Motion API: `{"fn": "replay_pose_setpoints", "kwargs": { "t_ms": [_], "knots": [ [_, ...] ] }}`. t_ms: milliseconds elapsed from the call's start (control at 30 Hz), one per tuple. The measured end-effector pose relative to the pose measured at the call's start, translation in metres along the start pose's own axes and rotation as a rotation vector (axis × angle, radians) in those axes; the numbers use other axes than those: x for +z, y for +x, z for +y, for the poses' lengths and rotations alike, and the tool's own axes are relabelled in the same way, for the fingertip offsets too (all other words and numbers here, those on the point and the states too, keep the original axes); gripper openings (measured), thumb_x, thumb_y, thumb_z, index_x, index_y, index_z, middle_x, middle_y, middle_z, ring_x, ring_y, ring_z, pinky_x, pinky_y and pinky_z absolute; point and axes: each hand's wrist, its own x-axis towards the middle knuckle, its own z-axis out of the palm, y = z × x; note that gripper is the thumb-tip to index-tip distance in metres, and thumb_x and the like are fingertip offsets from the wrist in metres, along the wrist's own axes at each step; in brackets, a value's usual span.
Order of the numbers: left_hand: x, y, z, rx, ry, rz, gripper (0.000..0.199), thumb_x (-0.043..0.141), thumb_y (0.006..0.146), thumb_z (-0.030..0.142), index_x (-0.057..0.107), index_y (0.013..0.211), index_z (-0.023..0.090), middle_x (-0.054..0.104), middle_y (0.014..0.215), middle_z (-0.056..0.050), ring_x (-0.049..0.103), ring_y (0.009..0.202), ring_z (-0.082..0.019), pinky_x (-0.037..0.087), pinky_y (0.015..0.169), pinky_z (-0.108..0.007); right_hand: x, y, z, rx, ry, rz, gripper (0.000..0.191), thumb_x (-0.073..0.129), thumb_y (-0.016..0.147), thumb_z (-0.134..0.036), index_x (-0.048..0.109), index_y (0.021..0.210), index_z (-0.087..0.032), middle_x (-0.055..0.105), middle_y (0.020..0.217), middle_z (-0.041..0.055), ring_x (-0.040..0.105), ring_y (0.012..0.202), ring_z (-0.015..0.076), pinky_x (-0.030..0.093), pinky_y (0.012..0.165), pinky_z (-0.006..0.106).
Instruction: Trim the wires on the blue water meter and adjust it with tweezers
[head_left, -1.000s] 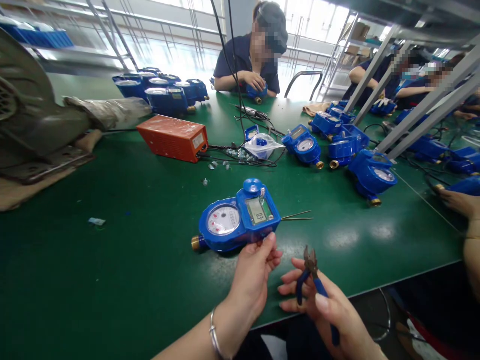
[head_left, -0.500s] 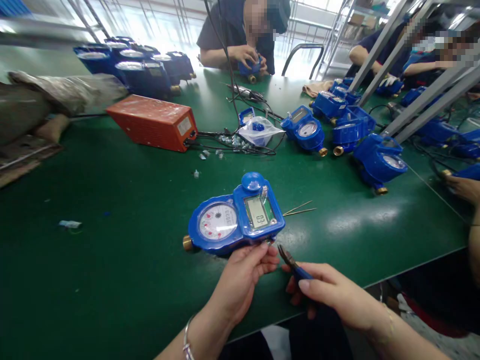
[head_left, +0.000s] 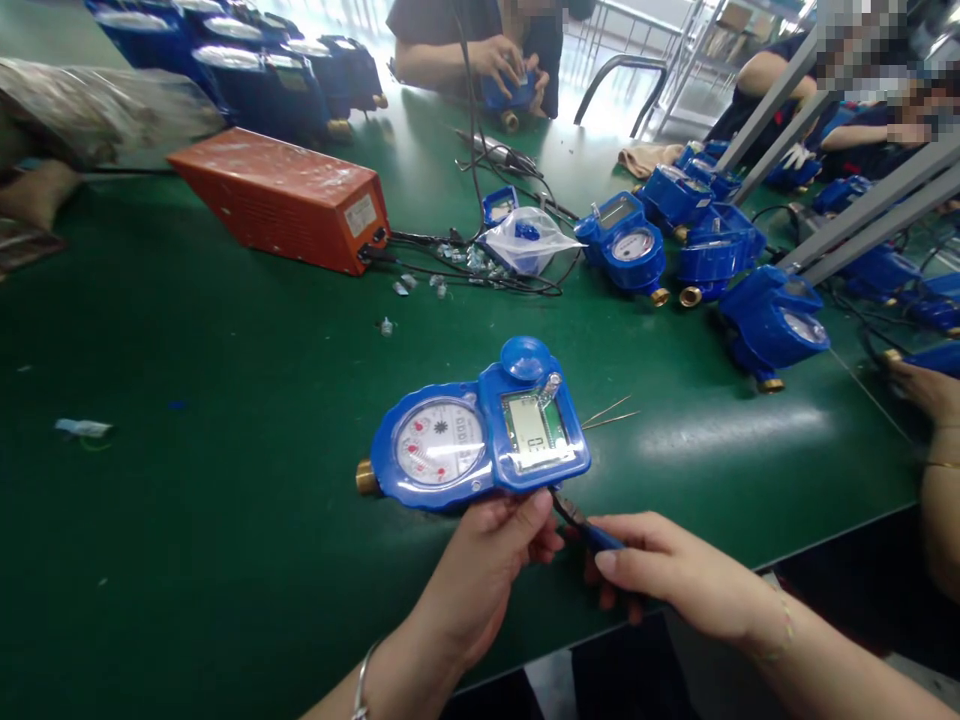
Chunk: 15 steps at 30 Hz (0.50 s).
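Observation:
A blue water meter (head_left: 439,440) lies on the green table, its round dial and lit display facing up and a brass fitting at its left end. At its near edge, below the display, my left hand (head_left: 491,560) is closed with thumb and fingers pinched; whatever they grip is hidden. My right hand (head_left: 652,560) is wrapped round the handles of blue-handled pliers (head_left: 596,535). The pliers' jaws reach the meter's near edge, close by my left thumb. Two thin wires (head_left: 611,412) lie beyond the meter's right side.
An orange box (head_left: 285,195) with black cables stands at back left. Beyond it are several blue meters (head_left: 262,85); more meters (head_left: 630,245) stand at right. Small clear bits surround a plastic bag (head_left: 529,240). A co-worker's hands (head_left: 502,65) hold a meter opposite. Metal posts (head_left: 877,190) rise at right.
The pliers have moved up and left, their jaws now at the meter's near edge beside my left fingers. The head view has shifted slightly.

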Motion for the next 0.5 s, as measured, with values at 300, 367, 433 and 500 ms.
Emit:
{"fn": "replay_pose_setpoints", "kwargs": {
  "t_ms": [300,367,433,500],
  "knots": [
    [-0.0033,-0.0015,-0.0043,0.028,0.263,0.034,0.042,0.053,0.089,0.056,0.057,0.077,0.015,0.057,0.066,-0.002,0.055,0.059,-0.015,0.041,0.055,-0.026,-0.0033,-0.0024,0.0031,-0.006,-0.006,-0.001,0.042,0.057,0.089,-0.042,0.063,0.123,-0.019,0.058,0.082,0.0028,0.053,0.074,0.0135,0.043,0.061,0.021],
    [-0.0025,-0.0031,-0.0051,0.018,0.265,0.033,0.043,0.052,0.089,0.057,0.055,0.077,0.016,0.056,0.065,-0.001,0.054,0.057,-0.015,0.040,0.054,-0.025,-0.0040,-0.0030,0.0031,-0.028,-0.005,0.007,0.040,0.058,0.089,-0.040,0.063,0.123,-0.019,0.057,0.083,0.0015,0.050,0.073,0.0124,0.041,0.063,0.021],
    [-0.0014,-0.0045,-0.0056,0.013,0.259,0.034,0.044,0.051,0.089,0.059,0.054,0.078,0.016,0.055,0.065,-0.001,0.054,0.056,-0.014,0.040,0.053,-0.025,-0.0050,-0.0031,0.0009,-0.057,-0.012,0.012,0.036,0.059,0.088,-0.036,0.065,0.120,-0.019,0.057,0.085,0.0005,0.046,0.074,0.0117,0.038,0.065,0.022],
    [-0.0008,-0.0053,-0.0055,-0.003,0.240,0.029,0.046,0.051,0.088,0.061,0.055,0.080,0.016,0.054,0.065,0.000,0.054,0.055,-0.014,0.040,0.053,-0.025,-0.0067,-0.0026,-0.0031,-0.075,-0.028,0.004,0.031,0.059,0.087,-0.033,0.067,0.114,-0.018,0.055,0.086,-0.0003,0.043,0.075,0.0114,0.035,0.066,0.023]
  ]
}}
